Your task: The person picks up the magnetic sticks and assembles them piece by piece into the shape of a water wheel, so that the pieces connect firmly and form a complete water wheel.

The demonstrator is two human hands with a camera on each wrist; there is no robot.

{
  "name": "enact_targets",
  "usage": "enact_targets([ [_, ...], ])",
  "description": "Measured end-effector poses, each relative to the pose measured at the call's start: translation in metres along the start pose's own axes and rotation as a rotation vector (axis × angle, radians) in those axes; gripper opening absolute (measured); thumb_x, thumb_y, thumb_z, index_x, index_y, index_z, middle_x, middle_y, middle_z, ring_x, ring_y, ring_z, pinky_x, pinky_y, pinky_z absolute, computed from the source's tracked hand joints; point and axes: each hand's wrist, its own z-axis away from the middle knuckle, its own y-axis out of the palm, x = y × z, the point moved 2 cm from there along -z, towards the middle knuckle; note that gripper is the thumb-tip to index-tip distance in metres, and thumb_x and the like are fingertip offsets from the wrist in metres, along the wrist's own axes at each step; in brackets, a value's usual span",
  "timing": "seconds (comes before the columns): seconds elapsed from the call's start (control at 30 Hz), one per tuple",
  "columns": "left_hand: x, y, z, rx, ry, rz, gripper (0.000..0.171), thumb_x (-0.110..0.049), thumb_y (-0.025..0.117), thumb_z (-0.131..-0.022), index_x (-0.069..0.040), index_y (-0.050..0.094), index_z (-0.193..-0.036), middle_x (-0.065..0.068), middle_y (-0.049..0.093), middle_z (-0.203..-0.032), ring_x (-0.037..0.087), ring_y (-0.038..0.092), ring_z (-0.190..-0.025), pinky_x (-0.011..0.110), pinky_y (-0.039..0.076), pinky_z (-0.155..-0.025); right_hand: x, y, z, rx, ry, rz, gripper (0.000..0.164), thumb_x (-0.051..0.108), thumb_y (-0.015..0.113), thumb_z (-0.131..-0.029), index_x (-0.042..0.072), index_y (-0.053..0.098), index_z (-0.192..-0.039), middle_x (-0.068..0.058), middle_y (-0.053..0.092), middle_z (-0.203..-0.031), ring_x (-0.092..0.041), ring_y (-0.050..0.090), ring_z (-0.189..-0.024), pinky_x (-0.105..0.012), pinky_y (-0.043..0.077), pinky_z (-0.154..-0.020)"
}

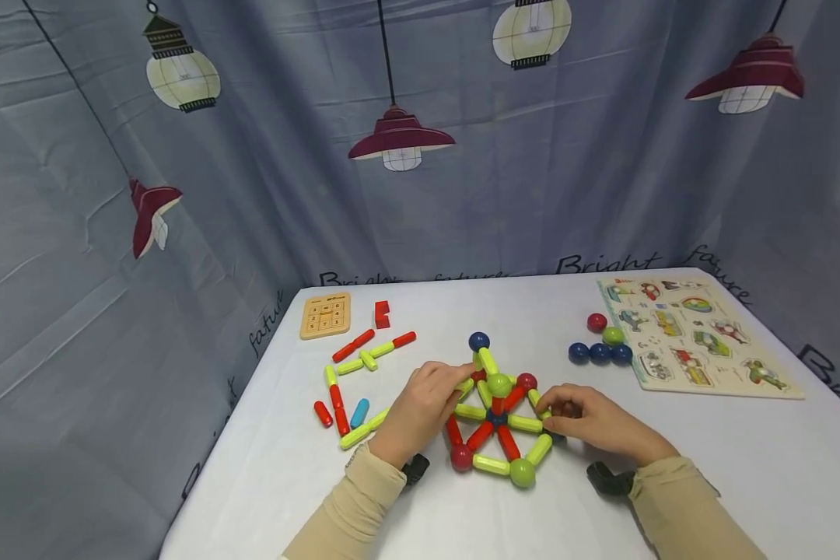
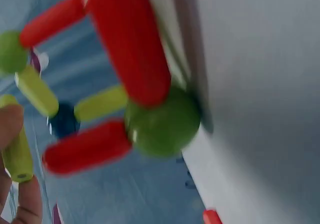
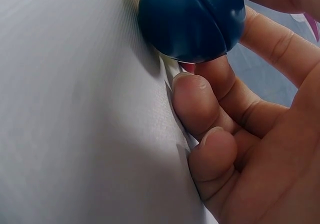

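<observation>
A wheel-like frame of rods and balls stands mid-table, with a dark blue ball (image 1: 497, 418) at its hub and a green ball (image 1: 499, 385) raised near its top. My left hand (image 1: 423, 408) reaches over the frame's left side. It pinches a yellow-green rod (image 2: 18, 156) between finger and thumb, close to a rod (image 1: 488, 360) topped by a blue ball (image 1: 479, 341). On the right side, my right hand (image 1: 588, 416) grips a blue ball (image 3: 192, 22) low on the frame, its other fingers curled near the tabletop. Its fingertips partly hide that corner in the head view.
Left of the frame lie loose red and yellow-green rods (image 1: 336, 397) and a blue rod (image 1: 360, 413). Farther back are a wooden number board (image 1: 325, 316) and a red block (image 1: 381, 314). Several loose balls (image 1: 600, 354) sit beside a picture puzzle board (image 1: 700, 334) at right.
</observation>
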Motion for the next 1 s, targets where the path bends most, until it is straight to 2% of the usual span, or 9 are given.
enact_targets([
  [0.1,-0.003,0.006,-0.002,0.028,0.012,0.016,0.061,-0.008,0.076,-0.094,-0.016,0.052,-0.149,-0.004,0.069,-0.120,0.012,0.059,-0.115,0.023,0.050,-0.101,0.001,-0.001,0.000,0.003,0.002,0.006,0.023,0.026,0.073,-0.096,0.013,0.071,-0.114,-0.005,0.061,-0.097,-0.017,0.055,-0.084,-0.027,0.045,-0.068],
  [0.37,-0.002,0.013,-0.009,0.022,0.062,0.030,0.056,-0.008,0.071,-0.097,-0.016,0.051,-0.149,-0.003,0.067,-0.124,0.012,0.058,-0.121,0.019,0.046,-0.106,0.002,-0.001,-0.001,0.002,0.028,0.015,0.023,0.026,0.072,-0.096,0.013,0.071,-0.114,-0.005,0.061,-0.097,-0.019,0.055,-0.085,-0.027,0.045,-0.068],
  [0.57,-0.001,0.015,-0.010,0.013,0.064,0.033,0.063,-0.008,0.076,-0.094,-0.014,0.049,-0.150,-0.001,0.066,-0.130,0.013,0.058,-0.126,0.021,0.045,-0.109,0.002,-0.001,0.000,-0.005,0.033,0.018,0.023,0.027,0.072,-0.096,0.014,0.071,-0.115,-0.005,0.061,-0.098,-0.020,0.055,-0.087,-0.028,0.045,-0.069],
  [0.63,0.001,0.013,-0.008,0.012,0.009,0.017,0.073,-0.019,0.080,-0.092,-0.013,0.042,-0.154,0.000,0.061,-0.137,0.015,0.055,-0.128,0.025,0.045,-0.110,0.001,-0.001,0.000,-0.050,0.044,0.014,0.024,0.028,0.071,-0.097,0.016,0.070,-0.117,-0.005,0.061,-0.098,-0.020,0.055,-0.086,-0.028,0.045,-0.069],
  [0.7,0.003,0.010,-0.003,0.042,-0.097,0.017,0.095,-0.037,0.084,-0.086,-0.013,0.030,-0.160,0.002,0.051,-0.147,0.018,0.049,-0.133,0.034,0.045,-0.111,-0.001,-0.002,-0.001,-0.140,0.035,0.021,0.027,0.028,0.070,-0.098,0.017,0.069,-0.124,-0.006,0.063,-0.102,-0.021,0.056,-0.089,-0.030,0.047,-0.071],
  [0.77,0.007,0.007,0.005,0.117,-0.233,0.026,0.126,-0.057,0.088,-0.074,-0.015,0.011,-0.164,0.006,0.035,-0.158,0.023,0.039,-0.140,0.047,0.042,-0.113,-0.003,-0.002,-0.003,-0.236,0.017,0.026,0.037,0.026,0.067,-0.101,0.018,0.062,-0.137,-0.011,0.065,-0.116,-0.025,0.060,-0.099,-0.036,0.051,-0.081],
  [0.83,0.010,0.005,0.014,0.223,-0.366,0.058,0.152,-0.072,0.089,-0.060,-0.018,-0.008,-0.165,0.008,0.019,-0.166,0.028,0.028,-0.147,0.057,0.036,-0.116,-0.005,0.000,-0.005,-0.286,-0.013,0.018,0.049,0.023,0.062,-0.104,0.016,0.050,-0.151,-0.017,0.059,-0.139,-0.036,0.059,-0.118,-0.051,0.052,-0.095],
  [0.93,0.015,0.005,0.025,0.390,-0.475,0.111,0.169,-0.080,0.088,-0.049,-0.025,-0.027,-0.160,0.009,0.003,-0.172,0.032,0.013,-0.156,0.064,0.026,-0.120,-0.010,0.004,-0.008,-0.238,-0.033,-0.004,0.061,0.019,0.056,-0.106,0.012,0.033,-0.162,-0.020,0.037,-0.163,-0.048,0.038,-0.145,-0.069,0.034,-0.112],
  [1.0,0.018,0.007,0.027,0.464,-0.508,0.153,0.168,-0.079,0.088,-0.050,-0.029,-0.030,-0.158,0.009,0.003,-0.173,0.031,0.011,-0.157,0.062,0.024,-0.121,-0.012,0.007,-0.010,-0.187,-0.024,-0.034,0.059,0.018,0.055,-0.106,0.011,0.034,-0.161,-0.019,0.034,-0.165,-0.049,0.029,-0.150,-0.073,0.026,-0.114],
])
